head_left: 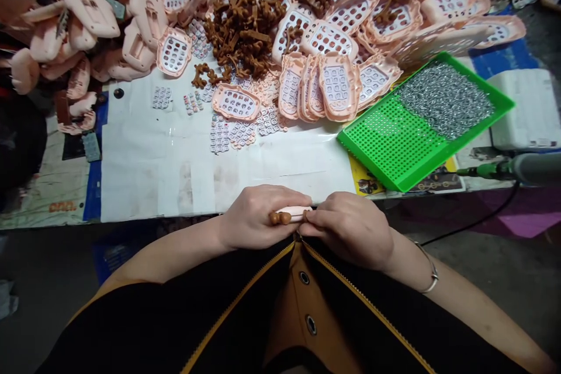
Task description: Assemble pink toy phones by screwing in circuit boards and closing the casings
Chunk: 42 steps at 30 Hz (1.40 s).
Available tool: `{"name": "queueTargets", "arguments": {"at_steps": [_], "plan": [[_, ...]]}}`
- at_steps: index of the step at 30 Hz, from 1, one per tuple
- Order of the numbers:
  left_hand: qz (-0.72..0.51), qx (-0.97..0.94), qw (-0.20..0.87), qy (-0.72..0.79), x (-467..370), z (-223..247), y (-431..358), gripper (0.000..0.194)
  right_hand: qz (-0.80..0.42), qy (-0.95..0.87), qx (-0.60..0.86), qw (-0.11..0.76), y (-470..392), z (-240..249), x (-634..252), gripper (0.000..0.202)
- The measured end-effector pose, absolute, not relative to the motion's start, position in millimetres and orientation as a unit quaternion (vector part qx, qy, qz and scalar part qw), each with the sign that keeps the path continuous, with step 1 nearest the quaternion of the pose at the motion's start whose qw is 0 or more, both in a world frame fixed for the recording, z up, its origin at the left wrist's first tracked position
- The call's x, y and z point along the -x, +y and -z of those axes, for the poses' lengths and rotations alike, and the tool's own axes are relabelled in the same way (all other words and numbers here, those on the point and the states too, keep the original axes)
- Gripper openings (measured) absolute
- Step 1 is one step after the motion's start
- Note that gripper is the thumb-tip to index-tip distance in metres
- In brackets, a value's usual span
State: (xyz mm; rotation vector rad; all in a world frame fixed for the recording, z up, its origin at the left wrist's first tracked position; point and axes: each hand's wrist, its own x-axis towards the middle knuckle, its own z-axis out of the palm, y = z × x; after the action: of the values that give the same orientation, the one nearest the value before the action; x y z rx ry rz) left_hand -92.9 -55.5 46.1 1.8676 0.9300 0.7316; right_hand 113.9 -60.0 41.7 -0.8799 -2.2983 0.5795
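At the table's front edge, close to my body, my left hand (256, 216) is wrapped round a pale pink plastic piece (294, 210). A brown knobbed part (279, 218) sticks out beside it, under my left fingers. My right hand (355, 227) closes on the right end of the same pink piece, fingertips pinched together and nearly touching my left hand. Much of the piece is hidden by my fingers.
Brown parts (245, 29) are heaped at the back centre among pink shells (337, 85). Button sheets (219, 134) lie in front of them. On the right stand a green tray (377, 155) of metal screws (447, 96) and a power screwdriver (534, 168). More pink housings (90, 7) fill the left.
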Motion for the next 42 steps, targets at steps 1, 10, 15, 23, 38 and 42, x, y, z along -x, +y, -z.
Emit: {"name": "queueTargets", "arguments": {"at_steps": [1, 10, 15, 23, 38, 42], "plan": [[-0.291, -0.766, 0.438, 0.371, 93, -45, -56, 0.028, -0.212, -0.869, 0.325, 0.306, -61, -38, -117, 0.019], [-0.245, -0.792, 0.45, 0.333, 93, -38, -48, 0.029, -0.216, -0.849, 0.335, 0.348, -68, -27, -122, 0.021], [-0.265, -0.776, 0.455, 0.346, 92, -35, -50, 0.029, -0.232, -0.829, 0.319, 0.397, -68, -23, -120, 0.011], [-0.276, -0.75, 0.493, 0.343, 89, -35, -45, 0.026, -0.367, -0.734, 0.368, 0.437, -76, -18, -118, 0.007], [-0.457, -0.511, 0.644, 0.34, 111, -19, -34, 0.03, -0.309, -0.797, 0.354, 0.38, -32, -40, -94, 0.025], [-0.464, -0.542, 0.626, 0.314, 113, -12, -32, 0.03, -0.295, -0.81, 0.34, 0.376, -39, -34, -86, 0.018]]}}
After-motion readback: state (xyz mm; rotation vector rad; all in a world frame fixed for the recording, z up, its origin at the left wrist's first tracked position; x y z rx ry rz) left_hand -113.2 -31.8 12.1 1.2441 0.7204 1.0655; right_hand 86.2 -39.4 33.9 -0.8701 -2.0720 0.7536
